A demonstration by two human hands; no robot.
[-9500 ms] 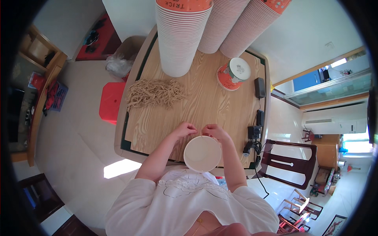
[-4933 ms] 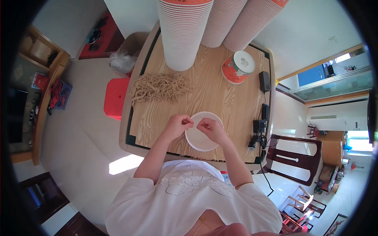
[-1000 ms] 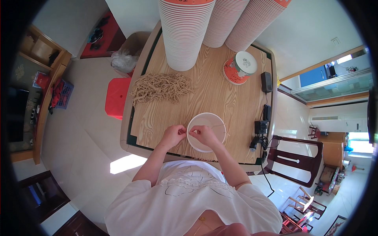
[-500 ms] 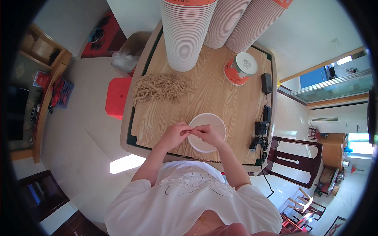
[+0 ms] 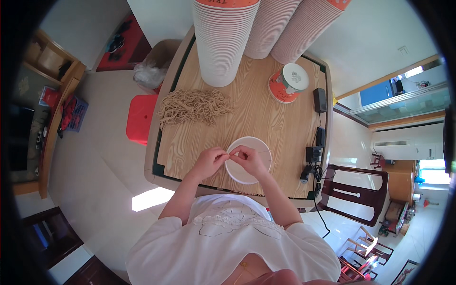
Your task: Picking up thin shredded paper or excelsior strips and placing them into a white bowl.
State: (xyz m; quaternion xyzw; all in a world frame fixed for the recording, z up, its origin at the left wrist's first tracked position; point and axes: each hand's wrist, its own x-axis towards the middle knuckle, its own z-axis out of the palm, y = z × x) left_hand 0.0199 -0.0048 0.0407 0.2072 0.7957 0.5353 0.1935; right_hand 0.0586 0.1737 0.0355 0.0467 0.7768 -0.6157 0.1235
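A white paper bucket [image 5: 261, 166] stands open side up near the front edge of the table. My left hand [image 5: 210, 162] is closed in a pinch at its left rim. My right hand [image 5: 249, 160] reaches over the opening, its fingertips pinched close to the left ones. Whatever lies between the fingertips is too small to make out. A thin strand of twine [image 5: 273, 163] shows at the bucket's right rim. Farther left on the table lies a tangled heap of tan twine [image 5: 195, 107].
Tall stacks of white paper buckets [image 5: 221, 47] rise at the table's far side. A red-and-green tub [image 5: 287, 85] with a white lid sits right of them. Black adapters [image 5: 313, 155] and cables line the right edge. A red stool [image 5: 141, 118] and a wooden chair [image 5: 356, 192] flank the table.
My right hand's fingers have shifted up slightly and bent more at the bucket's left rim. My left hand stays nearly in place, its fingertips a little changed. The bucket stands where it was.
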